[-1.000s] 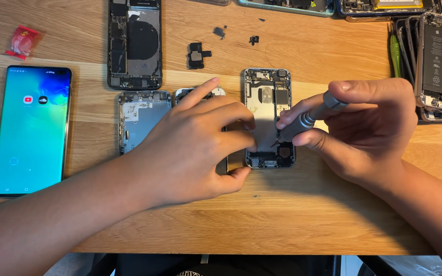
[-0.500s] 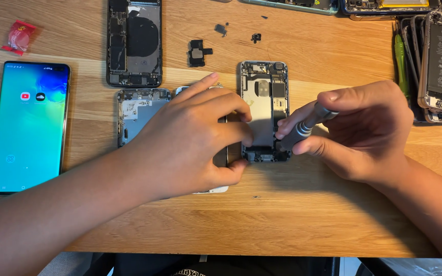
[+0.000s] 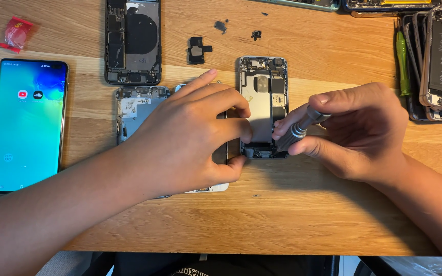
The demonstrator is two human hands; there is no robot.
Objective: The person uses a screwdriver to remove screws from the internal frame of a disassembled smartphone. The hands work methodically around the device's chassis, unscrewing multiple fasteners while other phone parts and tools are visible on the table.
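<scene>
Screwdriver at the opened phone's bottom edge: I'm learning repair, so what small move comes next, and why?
Probably a gentle twist of the screwdriver: the right hand pinches it with its tip down at the opened phone's lower end, and the left hand braces the phone's edge.

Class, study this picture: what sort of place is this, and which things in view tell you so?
Probably a phone repair bench. Several opened phones lie on the wooden table, one opened phone is steadied by the left hand, and the right hand works a small screwdriver at its lower end.
</scene>
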